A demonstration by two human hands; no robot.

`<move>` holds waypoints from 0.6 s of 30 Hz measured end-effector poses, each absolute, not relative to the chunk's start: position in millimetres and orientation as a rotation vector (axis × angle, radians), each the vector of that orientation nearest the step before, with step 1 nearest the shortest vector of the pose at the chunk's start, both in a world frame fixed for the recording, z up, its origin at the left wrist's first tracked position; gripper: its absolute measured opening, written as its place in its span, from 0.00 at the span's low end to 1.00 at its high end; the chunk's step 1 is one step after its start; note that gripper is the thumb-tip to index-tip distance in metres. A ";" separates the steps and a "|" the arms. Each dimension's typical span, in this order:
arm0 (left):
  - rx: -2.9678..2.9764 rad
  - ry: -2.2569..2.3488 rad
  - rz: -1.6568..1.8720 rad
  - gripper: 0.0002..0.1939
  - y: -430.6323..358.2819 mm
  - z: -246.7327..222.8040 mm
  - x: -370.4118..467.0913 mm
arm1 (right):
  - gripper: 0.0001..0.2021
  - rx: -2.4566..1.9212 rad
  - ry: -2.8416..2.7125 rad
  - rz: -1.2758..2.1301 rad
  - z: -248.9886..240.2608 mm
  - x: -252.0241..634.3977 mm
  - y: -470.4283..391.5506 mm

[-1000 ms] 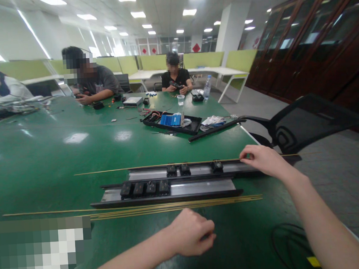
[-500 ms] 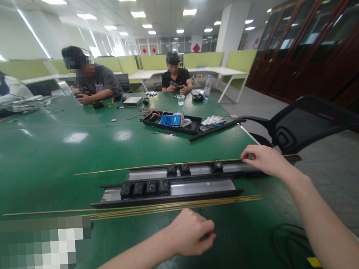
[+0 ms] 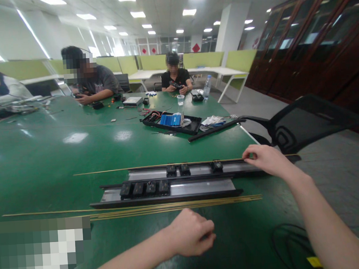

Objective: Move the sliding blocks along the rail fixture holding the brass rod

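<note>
My right hand (image 3: 261,158) pinches a thin brass-coloured rod (image 3: 108,171) between thumb and fingertips. This rod lies along the back edge of the farther dark metal channel (image 3: 200,168), reaching past its left end. Three black blocks (image 3: 217,166) sit apart in that channel. A nearer, shorter channel (image 3: 201,188) has several black blocks (image 3: 150,187) side by side at its left. Several more thin rods (image 3: 171,207) lie along its front edge. Just in front of these rods, my left hand (image 3: 193,232) rests on the green table with its fingers curled, nothing visible in them.
Farther back are a black tray (image 3: 194,128) with a blue item (image 3: 171,120), gloves (image 3: 212,121) and a dark bar (image 3: 214,131). A mesh chair (image 3: 306,122) stands beyond the right table edge. Black cables (image 3: 283,241) lie at lower right. Other people sit across the table.
My right hand has shifted very slightly to the right along the rod. My left hand, the channels and the blocks look unmoved.
</note>
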State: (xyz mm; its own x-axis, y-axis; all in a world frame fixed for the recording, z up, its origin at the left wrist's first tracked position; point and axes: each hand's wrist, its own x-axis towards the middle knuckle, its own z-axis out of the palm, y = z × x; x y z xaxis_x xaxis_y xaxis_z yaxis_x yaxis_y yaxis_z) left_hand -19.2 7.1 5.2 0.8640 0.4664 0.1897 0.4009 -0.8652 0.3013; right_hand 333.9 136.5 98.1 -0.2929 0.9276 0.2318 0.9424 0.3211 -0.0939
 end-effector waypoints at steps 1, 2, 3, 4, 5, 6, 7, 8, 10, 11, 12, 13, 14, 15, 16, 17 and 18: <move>2.782 0.657 0.379 0.10 7.1 5.3 -19.5 | 0.07 -1.694 -2.345 -0.090 98.1 334.3 136.5; 2.778 0.657 0.383 0.10 7.0 5.2 -19.7 | 0.07 -1.694 -2.346 -0.090 98.2 334.7 136.4; 2.772 0.659 0.386 0.10 6.9 5.0 -19.9 | 0.07 -1.698 -2.344 -0.089 98.4 335.1 136.3; 2.768 0.663 0.391 0.10 6.7 4.6 -20.1 | 0.07 -1.706 -2.342 -0.085 98.6 335.6 136.1; 2.763 0.666 0.395 0.10 6.4 4.2 -20.2 | 0.07 -1.717 -2.339 -0.078 98.9 336.4 136.0; 2.759 0.667 0.400 0.10 6.3 3.8 -20.2 | 0.07 -1.733 -2.333 -0.073 99.1 337.4 135.8; 2.757 0.668 0.403 0.10 6.1 3.4 -20.2 | 0.07 -1.752 -2.324 -0.070 99.3 338.7 135.7; 2.758 0.669 0.407 0.10 6.1 3.2 -20.2 | 0.07 -1.770 -2.314 -0.069 99.5 340.2 135.7; 2.760 0.671 0.412 0.10 6.3 2.9 -20.0 | 0.07 -1.800 -2.295 -0.068 99.7 343.0 135.5; 2.761 0.670 0.413 0.10 6.4 2.8 -19.9 | 0.07 -1.810 -2.287 -0.065 99.8 344.1 135.4; 2.762 0.671 0.414 0.10 6.6 2.9 -19.9 | 0.07 -1.816 -2.282 -0.060 99.9 344.9 135.3; 2.762 0.671 0.414 0.10 6.7 2.9 -19.8 | 0.07 -1.821 -2.279 -0.054 100.0 345.3 135.1; 2.761 0.670 0.414 0.10 6.7 2.9 -19.7 | 0.07 -1.824 -2.279 -0.049 100.1 345.4 134.9; 2.761 0.669 0.414 0.10 6.7 2.8 -19.6 | 0.07 -1.825 -2.281 -0.046 100.2 345.4 134.8; 2.762 0.668 0.414 0.10 6.7 2.7 -19.6 | 0.07 -1.825 -2.282 -0.047 100.4 345.3 134.7; 2.762 0.667 0.412 0.11 6.6 2.6 -19.5 | 0.07 -1.822 -2.285 -0.050 100.4 345.3 134.7; 2.763 0.666 0.411 0.11 6.5 2.4 -19.4 | 0.07 -1.819 -2.287 -0.054 100.4 345.5 134.8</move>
